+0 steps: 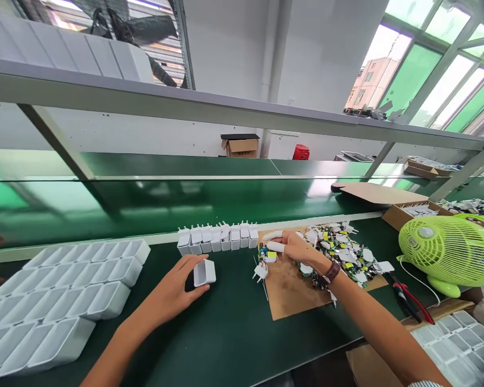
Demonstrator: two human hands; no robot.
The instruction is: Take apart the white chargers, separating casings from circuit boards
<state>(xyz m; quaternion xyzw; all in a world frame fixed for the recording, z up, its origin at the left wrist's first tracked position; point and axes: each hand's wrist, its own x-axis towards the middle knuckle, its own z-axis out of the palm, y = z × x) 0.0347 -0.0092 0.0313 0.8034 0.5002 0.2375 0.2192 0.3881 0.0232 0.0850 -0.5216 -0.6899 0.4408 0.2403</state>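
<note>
A worker's left hand (pixel 181 285) grips a small white case (pixel 205 272) between thumb and fingers, its open end showing, above a green table (pixel 226 333) to the left of a brown cardboard sheet (pixel 286 295). The right hand (pixel 292 246), two fingers wrapped in white covers, reaches over the sheet's far-left part, its fingertips at a circuit board (pixel 271 256) with a yellow part; whether they pinch it cannot be told. A brown band (pixel 332 272) circles the right wrist. A pile of circuit boards (pixel 347 252) with white pieces spreads over the sheet's far and right parts, while a white piece with wires (pixel 261 271) lies at its left edge. Just off the sheet's far-left corner, white cases with prongs (pixel 220 237) stand in a row. Farther left of the sheet, well apart from it, open white cases (pixel 64 301) sit in ranks. To the sheet's right are red-and-black pliers (pixel 413 302) and, farther out, a lime-green fan (pixel 447 250); beyond the sheet, to the right, a cardboard box (pixel 399 216) holds white pieces.
</note>
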